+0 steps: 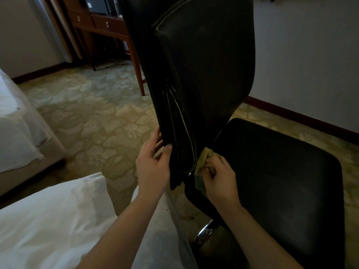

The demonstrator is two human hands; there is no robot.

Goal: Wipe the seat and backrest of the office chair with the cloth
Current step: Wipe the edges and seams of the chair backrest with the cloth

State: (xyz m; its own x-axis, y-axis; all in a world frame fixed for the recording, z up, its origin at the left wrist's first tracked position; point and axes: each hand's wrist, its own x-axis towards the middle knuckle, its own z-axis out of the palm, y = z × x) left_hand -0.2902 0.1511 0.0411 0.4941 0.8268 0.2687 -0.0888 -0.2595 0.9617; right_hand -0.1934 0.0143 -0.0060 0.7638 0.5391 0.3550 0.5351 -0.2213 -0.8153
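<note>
The black office chair stands in front of me, its tall backrest [204, 65] seen edge-on and its flat seat [281, 181] to the right. My left hand [153, 162] grips the lower left edge of the backrest, thumb on the front side. My right hand [219, 177] holds a crumpled yellow-green cloth [204, 156] and presses it against the bottom of the backrest where it meets the seat. Part of the cloth is hidden under my fingers.
A white-sheeted bed [48, 220] lies at lower left, another bed [17, 123] at the far left. A wooden desk [108, 26] stands behind the chair. Patterned carpet [97, 117] covers the floor. The chair's chrome column [204, 233] shows below the seat.
</note>
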